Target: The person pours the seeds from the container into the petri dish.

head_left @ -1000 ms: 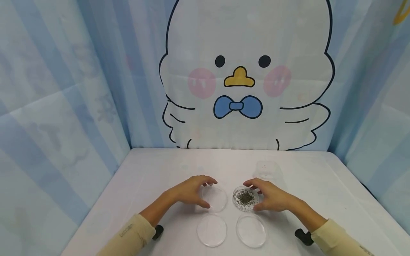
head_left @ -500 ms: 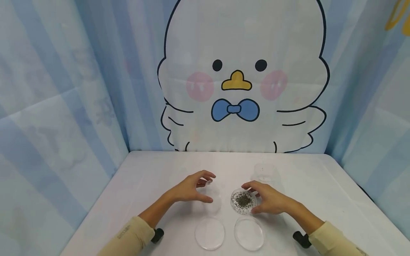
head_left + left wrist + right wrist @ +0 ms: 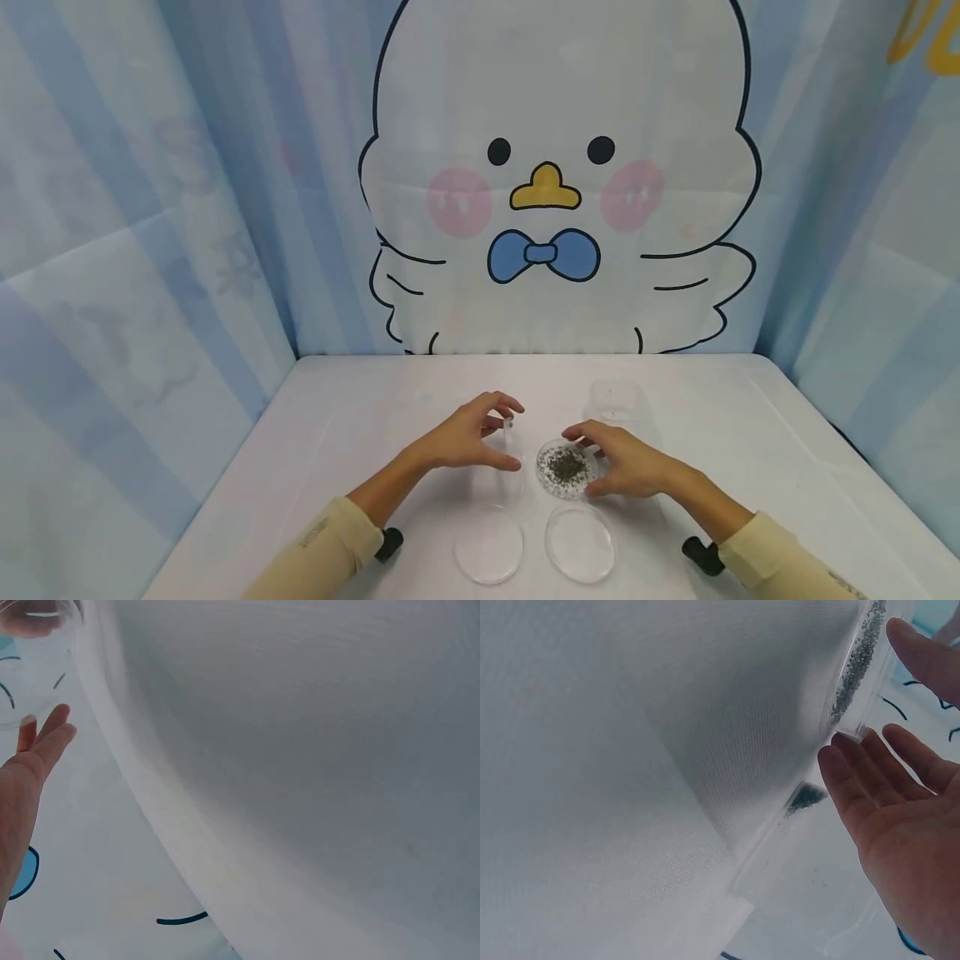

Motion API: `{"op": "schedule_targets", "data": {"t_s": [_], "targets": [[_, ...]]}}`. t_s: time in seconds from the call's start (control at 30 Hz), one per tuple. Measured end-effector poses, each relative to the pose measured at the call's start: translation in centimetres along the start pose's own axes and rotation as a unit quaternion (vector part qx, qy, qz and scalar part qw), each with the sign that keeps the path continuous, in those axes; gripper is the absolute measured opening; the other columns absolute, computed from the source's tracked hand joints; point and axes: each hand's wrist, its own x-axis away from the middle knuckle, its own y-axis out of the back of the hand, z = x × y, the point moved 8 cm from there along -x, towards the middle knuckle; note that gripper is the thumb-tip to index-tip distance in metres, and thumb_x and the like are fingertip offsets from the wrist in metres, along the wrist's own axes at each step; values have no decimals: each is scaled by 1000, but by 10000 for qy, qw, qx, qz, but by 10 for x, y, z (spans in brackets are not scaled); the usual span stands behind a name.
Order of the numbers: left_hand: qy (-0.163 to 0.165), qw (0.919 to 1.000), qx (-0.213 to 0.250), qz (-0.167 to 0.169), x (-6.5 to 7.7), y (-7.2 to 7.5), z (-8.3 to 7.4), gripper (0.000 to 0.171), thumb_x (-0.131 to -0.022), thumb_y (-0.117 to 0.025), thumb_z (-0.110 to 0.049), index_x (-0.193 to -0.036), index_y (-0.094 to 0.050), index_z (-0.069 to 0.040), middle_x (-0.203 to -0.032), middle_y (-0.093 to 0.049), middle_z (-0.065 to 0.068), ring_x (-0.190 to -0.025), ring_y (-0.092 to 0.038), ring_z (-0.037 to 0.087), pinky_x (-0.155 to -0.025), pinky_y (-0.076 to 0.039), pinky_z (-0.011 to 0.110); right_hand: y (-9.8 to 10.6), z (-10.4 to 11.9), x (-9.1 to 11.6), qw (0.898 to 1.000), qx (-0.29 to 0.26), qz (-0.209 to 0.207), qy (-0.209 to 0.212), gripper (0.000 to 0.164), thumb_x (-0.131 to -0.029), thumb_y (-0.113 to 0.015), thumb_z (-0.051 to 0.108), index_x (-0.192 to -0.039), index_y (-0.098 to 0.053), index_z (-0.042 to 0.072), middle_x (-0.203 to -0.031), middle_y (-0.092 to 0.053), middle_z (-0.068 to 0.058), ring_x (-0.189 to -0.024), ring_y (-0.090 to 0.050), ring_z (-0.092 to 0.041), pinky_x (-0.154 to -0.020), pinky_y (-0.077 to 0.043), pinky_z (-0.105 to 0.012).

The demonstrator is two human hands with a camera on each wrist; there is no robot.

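Left wrist view, dish (image 3: 41, 675) cropped, apparently tilted

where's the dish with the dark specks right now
In the head view, the speckled dish is on the table right of centre, at the thumb and fingers of the right hand, just beyond a clear round dish.

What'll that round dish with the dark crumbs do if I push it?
The clear dish looks stiff, its outline evenly round. Low and flat, it'd probably slide, not tip. The scattered crumbs seem loose and might shift.
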Motion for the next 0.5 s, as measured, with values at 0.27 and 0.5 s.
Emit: {"op": "schedule_targets", "data": {"t_s": [0.27,0.5], "targets": [[-248,9993,-252,74,-15,-12,-20,73,-77,-94,-21,-137,-54,-19,-137,-52,18,-127,-61,36,-112,-48,47,8,2,13,9996,-140,-6,-227,77,-82,-88,16,-145,-49,-5,-145,-56,-26,-131,-57,-47,-107,-46,-60],[-470,9945,-897,283,-29,-27,-41,69,-79,-92,-24,-136,-55,-9,-136,-58,15,-124,-62,36,-108,-50,46,19,0,34,9992,-127,-132,-364,68,-87,-83,15,-143,-51,-5,-144,-57,-26,-131,-58,-45,-107,-47,-58]]}}
